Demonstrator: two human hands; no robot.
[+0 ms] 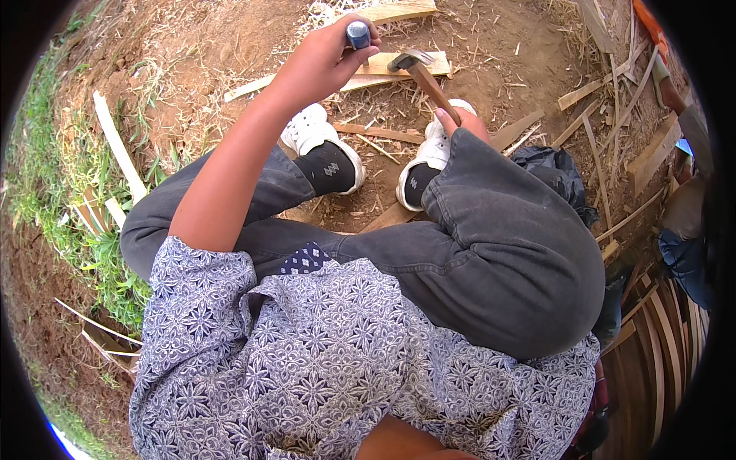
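My left hand [331, 55] is wrapped round a chisel [357, 35], its blue handle upright and its pale butt end facing me. The blade is mostly hidden behind my fingers, beside a pale piece of wood [425, 63] on the ground. I cannot tell whether the tip touches it. In my right hand [469, 126] is a claw hammer [435, 87], gripped low on its wooden handle near my right shoe. The metal hammer head hovers over the wood, just right of the chisel and apart from it. My right forearm is hidden behind my knee.
Offcuts and shavings litter the brown dirt around my white shoes [308, 130]. A black plastic bag [553, 172] lies right of my knee. Long wooden strips [661, 337] are at the lower right, near another person [686, 211]. Grass [100, 253] grows on the left.
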